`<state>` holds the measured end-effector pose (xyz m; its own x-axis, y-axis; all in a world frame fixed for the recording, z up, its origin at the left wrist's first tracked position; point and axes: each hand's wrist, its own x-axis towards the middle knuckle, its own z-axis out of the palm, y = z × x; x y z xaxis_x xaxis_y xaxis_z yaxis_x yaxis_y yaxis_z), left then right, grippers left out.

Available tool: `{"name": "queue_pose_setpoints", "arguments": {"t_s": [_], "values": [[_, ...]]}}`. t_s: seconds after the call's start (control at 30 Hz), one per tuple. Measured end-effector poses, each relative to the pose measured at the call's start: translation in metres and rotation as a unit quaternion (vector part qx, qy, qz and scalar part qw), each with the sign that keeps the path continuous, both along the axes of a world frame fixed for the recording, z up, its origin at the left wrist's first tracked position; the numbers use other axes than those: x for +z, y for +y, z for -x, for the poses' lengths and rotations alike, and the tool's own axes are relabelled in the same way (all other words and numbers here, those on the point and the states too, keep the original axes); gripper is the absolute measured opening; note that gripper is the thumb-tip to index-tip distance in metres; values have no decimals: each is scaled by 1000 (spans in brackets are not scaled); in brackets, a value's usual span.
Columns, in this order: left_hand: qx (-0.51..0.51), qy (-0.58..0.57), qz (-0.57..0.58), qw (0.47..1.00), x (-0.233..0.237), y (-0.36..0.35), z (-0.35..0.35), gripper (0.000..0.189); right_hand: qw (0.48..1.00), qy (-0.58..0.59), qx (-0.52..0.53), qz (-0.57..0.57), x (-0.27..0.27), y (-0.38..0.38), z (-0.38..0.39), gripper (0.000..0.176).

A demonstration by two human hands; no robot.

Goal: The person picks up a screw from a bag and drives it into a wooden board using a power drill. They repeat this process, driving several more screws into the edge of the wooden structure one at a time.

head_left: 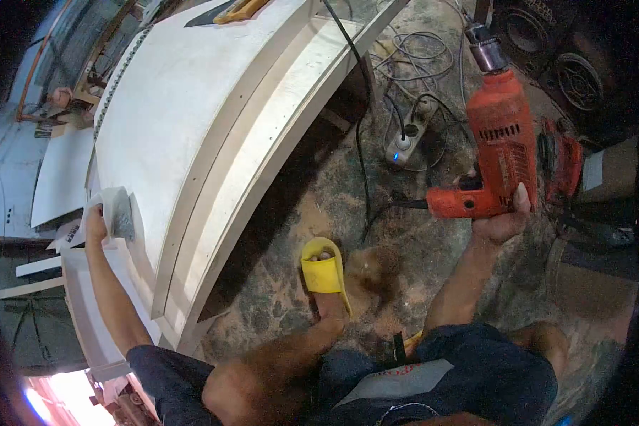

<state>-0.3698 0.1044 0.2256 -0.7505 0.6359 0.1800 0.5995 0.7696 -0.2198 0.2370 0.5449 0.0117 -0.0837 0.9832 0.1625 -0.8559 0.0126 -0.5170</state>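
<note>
My right hand (pixel 503 221) grips the handle of a red electric drill (pixel 500 135), held up above the floor with its chuck pointing away from me. Its black cord runs left toward a power strip (pixel 407 140). My left hand (pixel 96 224) is stretched out to the left edge of a large white wooden panel (pixel 184 121) and holds a small grey-white block or folded sheet (pixel 117 211) against that edge. My foot in a yellow slipper (pixel 324 268) rests on the sawdust-covered floor between the two hands.
Tangled cables (pixel 419 64) lie on the floor beyond the power strip. Another red tool (pixel 562 163) and dark speaker-like boxes (pixel 568 64) sit at the right. A yellow-handled tool (pixel 238 10) lies on the panel's far end. More white boards (pixel 60 170) lie to the left.
</note>
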Motion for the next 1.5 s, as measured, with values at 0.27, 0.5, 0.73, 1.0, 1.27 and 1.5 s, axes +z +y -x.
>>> {"name": "queue_pose_setpoints", "arguments": {"t_s": [0.27,0.5,0.73,1.0,1.27,1.5], "values": [[30,89,-56,994,11,18,-35,21,999,-26,44,-9,-25,14,-22,49],[26,74,-98,992,12,25,-68,14,997,-77,27,-1,-25,18,-23,48],[-42,101,-478,872,-14,93,-239,18,995,-58,84,9,-63,25,-51,54],[-155,-420,-670,593,-115,243,-359,15,905,-107,389,-135,-46,1,-8,79],[-220,-488,-644,547,-114,268,-370,19,946,-119,299,-36,-23,-35,8,87],[-230,-496,-629,552,-114,273,-370,17,942,-147,295,-56,-25,-38,14,84]]}}
